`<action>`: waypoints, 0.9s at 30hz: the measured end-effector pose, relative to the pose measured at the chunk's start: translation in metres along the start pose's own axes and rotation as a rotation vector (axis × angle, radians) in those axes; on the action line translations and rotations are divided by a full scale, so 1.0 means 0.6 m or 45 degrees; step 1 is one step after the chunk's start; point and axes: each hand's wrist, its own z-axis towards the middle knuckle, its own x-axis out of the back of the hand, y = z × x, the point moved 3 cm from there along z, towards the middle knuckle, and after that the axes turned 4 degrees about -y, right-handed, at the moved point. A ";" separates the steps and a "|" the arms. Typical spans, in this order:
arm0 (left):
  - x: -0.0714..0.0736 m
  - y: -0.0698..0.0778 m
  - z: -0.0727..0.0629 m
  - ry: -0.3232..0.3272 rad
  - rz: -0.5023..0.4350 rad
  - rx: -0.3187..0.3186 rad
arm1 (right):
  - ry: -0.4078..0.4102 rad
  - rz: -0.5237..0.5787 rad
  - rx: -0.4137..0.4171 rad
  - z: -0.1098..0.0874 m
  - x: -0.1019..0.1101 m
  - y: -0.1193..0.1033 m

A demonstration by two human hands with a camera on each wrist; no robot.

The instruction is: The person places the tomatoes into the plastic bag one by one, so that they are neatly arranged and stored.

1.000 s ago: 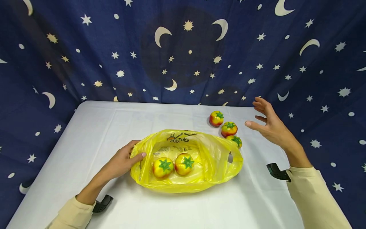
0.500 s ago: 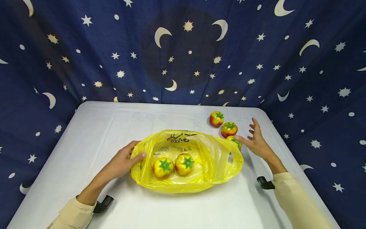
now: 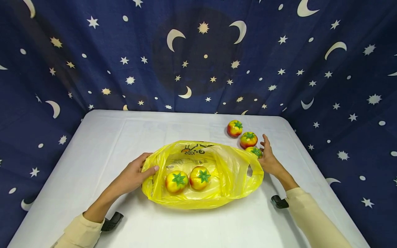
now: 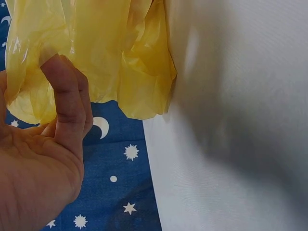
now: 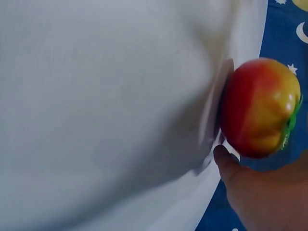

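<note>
A yellow plastic bag (image 3: 201,204) sits with its mouth spread wide, two red-yellow toy tomatoes (image 3: 187,179) side by side inside. My left hand (image 3: 131,175) pinches the bag's left rim, thumb over the inner side and fingers outside. In the left wrist view, bent fingers (image 4: 70,101) lie against the yellow plastic. My right hand (image 3: 270,162) is at the nearest loose toy tomato (image 3: 254,151), partly hidden behind the bag's right handle. In the right wrist view, the thumb (image 5: 228,166) reaches the underside of that tomato (image 5: 260,108), with the other fingers mostly out of frame.
Two more toy tomatoes, a middle one (image 3: 248,140) and a far one (image 3: 234,128), stand in a slanting row behind the bag. A white cloth covers the table (image 3: 124,131). A dark blue curtain (image 3: 198,69) with moons and stars hangs behind.
My right hand has come down and leftward from the air at the table's right side to the nearest loose tomato. The left hand and bag have stayed put.
</note>
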 end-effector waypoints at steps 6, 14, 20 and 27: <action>0.001 0.003 -0.001 -0.007 -0.015 -0.011 | -0.015 -0.070 0.009 0.006 -0.011 -0.001; -0.001 -0.002 0.000 -0.007 -0.021 0.007 | 0.019 -0.119 0.012 0.011 -0.016 0.001; -0.001 -0.002 0.001 -0.006 -0.012 0.006 | 0.061 -0.130 -0.019 0.016 -0.015 0.007; 0.000 -0.001 0.000 -0.003 -0.010 0.007 | 0.060 -0.117 -0.109 0.018 -0.017 0.005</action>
